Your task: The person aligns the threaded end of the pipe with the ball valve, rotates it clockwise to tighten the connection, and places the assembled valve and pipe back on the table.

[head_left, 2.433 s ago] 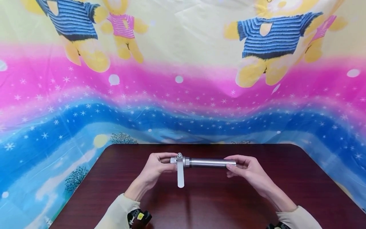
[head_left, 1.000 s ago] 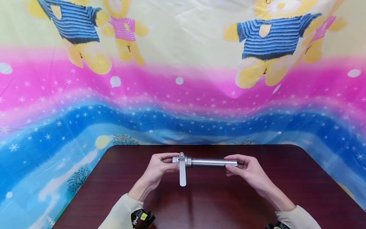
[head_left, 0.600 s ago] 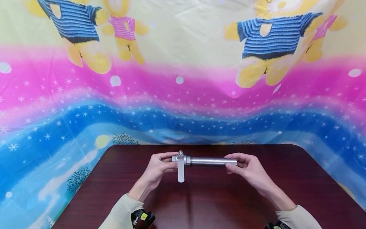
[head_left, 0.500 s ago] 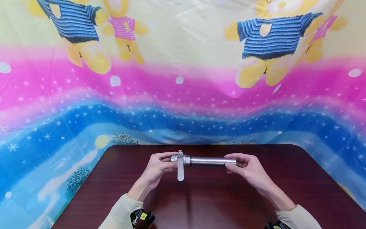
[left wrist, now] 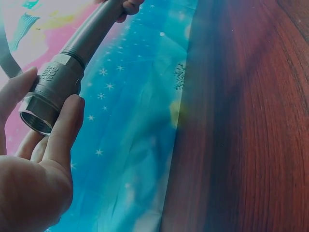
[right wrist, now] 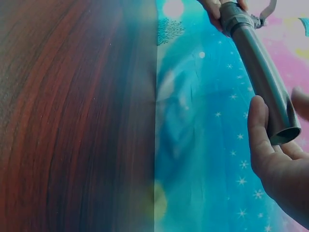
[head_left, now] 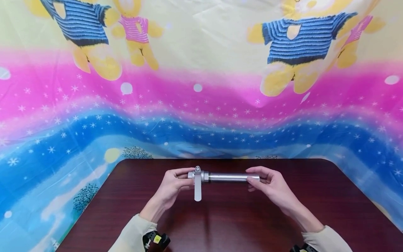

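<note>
A steel ball valve point(head_left: 203, 176) with a flat lever handle point(head_left: 197, 190) is joined to a straight metal pipe point(head_left: 231, 177), and both are held level above the table. My left hand point(head_left: 170, 185) grips the valve's left end between thumb and fingers. In the left wrist view the valve body point(left wrist: 50, 87) shows its threaded open end and raised lettering. My right hand point(head_left: 272, 182) holds the pipe's far right end, thumb in front and fingers behind. The pipe's hollow end point(right wrist: 286, 135) faces the right wrist camera. The lever points toward me.
Below the hands lies a dark red-brown wooden table point(head_left: 239, 217) with rounded far corners. Behind it hangs a patterned cloth point(head_left: 201, 105) with bears and snowflakes, close to the table's far edge. Each wrist carries a black strapped device point(head_left: 154, 239).
The lever tipped upward slightly, then back down a little. My right thumb and fingers have shifted slightly on the pipe end. Both hands keep their hold.
</note>
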`<state>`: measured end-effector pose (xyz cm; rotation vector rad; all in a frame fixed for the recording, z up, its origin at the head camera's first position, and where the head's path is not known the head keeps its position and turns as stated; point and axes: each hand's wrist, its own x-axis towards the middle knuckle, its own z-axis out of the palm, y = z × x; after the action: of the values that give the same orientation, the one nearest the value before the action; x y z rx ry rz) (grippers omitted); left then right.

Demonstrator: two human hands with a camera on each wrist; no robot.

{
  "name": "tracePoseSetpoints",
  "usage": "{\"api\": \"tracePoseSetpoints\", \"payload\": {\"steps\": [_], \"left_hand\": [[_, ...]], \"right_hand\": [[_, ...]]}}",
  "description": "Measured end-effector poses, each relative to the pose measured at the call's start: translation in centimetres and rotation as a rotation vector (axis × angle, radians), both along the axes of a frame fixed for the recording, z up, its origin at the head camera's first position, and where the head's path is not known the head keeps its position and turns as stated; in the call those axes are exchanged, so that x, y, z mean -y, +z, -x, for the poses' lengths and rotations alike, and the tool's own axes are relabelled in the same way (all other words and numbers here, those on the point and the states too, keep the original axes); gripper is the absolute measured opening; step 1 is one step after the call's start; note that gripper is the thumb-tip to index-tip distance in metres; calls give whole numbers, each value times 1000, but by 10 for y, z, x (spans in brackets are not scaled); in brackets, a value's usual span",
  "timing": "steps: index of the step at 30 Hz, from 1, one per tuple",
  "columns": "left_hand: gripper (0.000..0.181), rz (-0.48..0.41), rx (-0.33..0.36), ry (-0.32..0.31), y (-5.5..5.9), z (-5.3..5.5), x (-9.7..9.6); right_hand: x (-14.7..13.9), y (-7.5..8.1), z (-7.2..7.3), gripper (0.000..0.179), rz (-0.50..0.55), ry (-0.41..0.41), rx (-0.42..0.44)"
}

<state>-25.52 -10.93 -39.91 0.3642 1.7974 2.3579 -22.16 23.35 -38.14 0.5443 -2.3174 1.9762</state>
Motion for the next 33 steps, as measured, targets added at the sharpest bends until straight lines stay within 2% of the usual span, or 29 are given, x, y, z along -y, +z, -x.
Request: {"api": "tracePoseSetpoints", "payload": {"steps": [5,12,19,25,33], "left_hand": [[55,-7,-5,-6,1,1,2],[55,-7,0,6,3,-3,3],[54,-4,4,11,3,-3,3],[53,-9,2,15,2,-5,6],[54,-16,0,18,2,-4,7]], "right_hand": [[-1,2,0,45,40,48,-20],[-1,2,2,38,-18,40,-6],[-4,2,1,41,56,92,-27],[-1,1,1,37,14,71,-10],[-2,2,1,42,57,123,-39]]}}
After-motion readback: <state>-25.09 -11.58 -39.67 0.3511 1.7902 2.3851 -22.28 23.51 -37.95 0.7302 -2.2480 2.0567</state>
